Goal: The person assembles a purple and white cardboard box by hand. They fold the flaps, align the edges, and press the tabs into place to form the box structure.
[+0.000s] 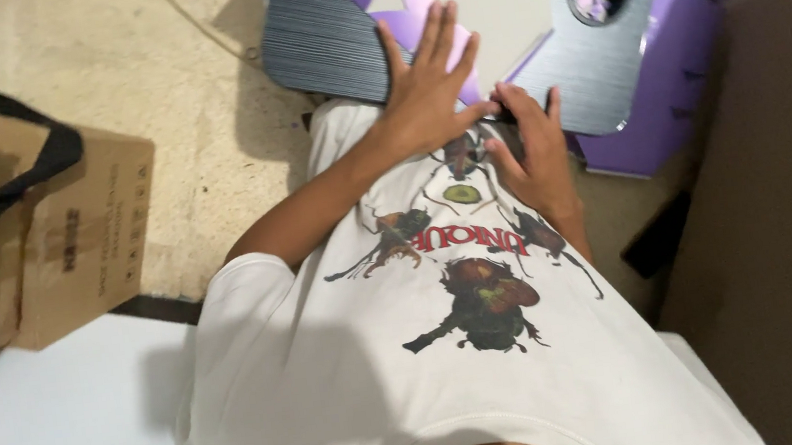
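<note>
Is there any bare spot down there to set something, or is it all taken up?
Bare concrete floor lies open between the cardboard box and the grey ribbed sheet. It is crowded where the left hand and right hand press on the silver panel and purple sheets.

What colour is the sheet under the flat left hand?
Light purple sheet, lying on a brushed grey panel beneath the left hand; head view.
</note>
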